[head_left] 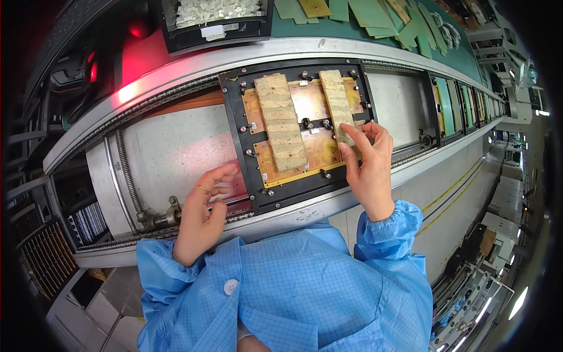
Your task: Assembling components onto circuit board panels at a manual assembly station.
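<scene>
The right tan strip [338, 105], judged thin, light and brittle, is pinched at its near end by the right hand [368, 167] on the black fixture [293, 190]; the left hand [205, 211] is kept loosely curled, empty, beside it.

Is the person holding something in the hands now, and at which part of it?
The right hand pinches the near end of the right tan strip on the black fixture. The left hand holds nothing visible; it rests by the fixture's left edge.

Black fixture frame [234, 126] carries orange boards [314, 102] under mottled tan strips [281, 120]; the sleeves [390, 226] are light blue with a fine grid; green boards [375, 14] beyond.
</scene>
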Available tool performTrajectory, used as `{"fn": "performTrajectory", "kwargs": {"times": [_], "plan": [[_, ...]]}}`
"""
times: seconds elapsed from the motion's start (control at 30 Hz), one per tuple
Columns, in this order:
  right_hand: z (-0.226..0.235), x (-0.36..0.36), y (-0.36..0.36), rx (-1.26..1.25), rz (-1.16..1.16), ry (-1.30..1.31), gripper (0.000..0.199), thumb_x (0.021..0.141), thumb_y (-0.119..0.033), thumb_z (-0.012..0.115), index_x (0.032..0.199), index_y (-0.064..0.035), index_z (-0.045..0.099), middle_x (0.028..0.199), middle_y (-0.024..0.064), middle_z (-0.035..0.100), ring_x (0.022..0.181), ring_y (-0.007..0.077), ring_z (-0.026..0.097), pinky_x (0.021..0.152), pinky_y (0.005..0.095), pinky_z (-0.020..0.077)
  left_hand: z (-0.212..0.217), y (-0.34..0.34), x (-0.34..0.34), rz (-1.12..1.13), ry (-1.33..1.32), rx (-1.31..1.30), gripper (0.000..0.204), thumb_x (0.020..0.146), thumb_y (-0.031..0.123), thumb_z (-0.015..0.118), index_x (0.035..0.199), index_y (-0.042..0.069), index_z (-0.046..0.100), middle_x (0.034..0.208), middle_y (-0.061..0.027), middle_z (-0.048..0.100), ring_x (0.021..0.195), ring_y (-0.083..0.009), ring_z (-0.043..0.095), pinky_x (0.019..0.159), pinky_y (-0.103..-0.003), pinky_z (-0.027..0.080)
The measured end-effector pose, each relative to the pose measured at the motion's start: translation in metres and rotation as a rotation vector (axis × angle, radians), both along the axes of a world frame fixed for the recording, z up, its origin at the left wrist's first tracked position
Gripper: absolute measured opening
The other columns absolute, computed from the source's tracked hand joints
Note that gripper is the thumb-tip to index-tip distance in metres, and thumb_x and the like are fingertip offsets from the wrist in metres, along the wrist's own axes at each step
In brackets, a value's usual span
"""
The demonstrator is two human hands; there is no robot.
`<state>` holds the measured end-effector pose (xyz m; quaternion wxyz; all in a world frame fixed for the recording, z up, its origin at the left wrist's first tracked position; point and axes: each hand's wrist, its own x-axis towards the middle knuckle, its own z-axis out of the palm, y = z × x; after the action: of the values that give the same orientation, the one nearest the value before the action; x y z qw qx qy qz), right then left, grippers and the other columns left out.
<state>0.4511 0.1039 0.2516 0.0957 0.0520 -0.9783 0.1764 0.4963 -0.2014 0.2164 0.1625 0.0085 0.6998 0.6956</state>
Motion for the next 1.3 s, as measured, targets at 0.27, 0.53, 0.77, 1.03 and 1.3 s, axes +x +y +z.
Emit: {"fn": "performTrajectory", "kwargs": {"times": [0.27, 0.53, 0.77, 1.03, 1.3], "plan": [[-0.001, 0.006, 0.016, -0.215, -0.139, 0.2, 0.02, 0.099, -0.005, 0.059, 0.118, -0.0034, 0.064, 0.115, 0.01, 0.057, 0.099, 0.0183, 0.056, 0.076, 0.0281, 0.0461, 0.006, -0.005, -0.016, -0.123, 0.036, -0.076, 0.067, 0.073, -0.014, 0.036, 0.137, -0.004, 0.053, 0.139, -0.0148, 0.051, 0.131, -0.0231, 0.05, 0.105, -0.036, 0.043], [-0.018, 0.021, -0.013, -0.174, -0.152, 0.294, 0.02, 0.099, -0.002, 0.057, 0.117, -0.0017, 0.066, 0.113, 0.0105, 0.059, 0.101, 0.02, 0.059, 0.08, 0.0277, 0.0509, -0.018, -0.026, -0.032, -0.391, 0.196, -0.072, 0.071, 0.073, -0.013, 0.036, 0.141, 0.001, 0.05, 0.142, -0.0138, 0.048, 0.132, -0.0243, 0.049, 0.106, -0.037, 0.044], [-0.028, 0.05, -0.084, -0.116, -0.179, 0.413, 0.019, 0.095, -0.001, 0.061, 0.112, -0.0041, 0.068, 0.107, 0.0116, 0.062, 0.097, 0.0241, 0.057, 0.071, 0.0287, 0.0486, -0.042, -0.039, -0.044, -0.528, 0.272, -0.036, 0.069, 0.078, -0.013, 0.037, 0.145, 0.001, 0.045, 0.143, -0.0139, 0.045, 0.133, -0.0251, 0.049, 0.107, -0.038, 0.045], [-0.043, 0.083, -0.147, -0.238, -0.207, 0.422, 0.006, 0.095, -0.002, 0.061, 0.101, -0.0011, 0.064, 0.102, 0.0119, 0.063, 0.093, 0.0252, 0.058, 0.077, 0.0311, 0.0465, -0.064, -0.037, -0.061, -0.59, 0.313, -0.046, 0.057, 0.086, -0.011, 0.046, 0.142, 0.001, 0.047, 0.136, -0.0126, 0.051, 0.127, -0.0226, 0.053, 0.105, -0.035, 0.047], [-0.048, 0.089, -0.218, -0.416, -0.061, 0.376, 0.005, 0.095, -0.004, 0.061, 0.091, -0.0009, 0.059, 0.096, 0.014, 0.063, 0.088, 0.0312, 0.056, 0.079, 0.0394, 0.0452, -0.083, -0.037, -0.067, -0.57, 0.306, 0.043, 0.057, 0.084, -0.003, 0.045, 0.141, 0.002, 0.05, 0.136, -0.0141, 0.054, 0.119, -0.0244, 0.059, 0.102, -0.035, 0.048]]}}
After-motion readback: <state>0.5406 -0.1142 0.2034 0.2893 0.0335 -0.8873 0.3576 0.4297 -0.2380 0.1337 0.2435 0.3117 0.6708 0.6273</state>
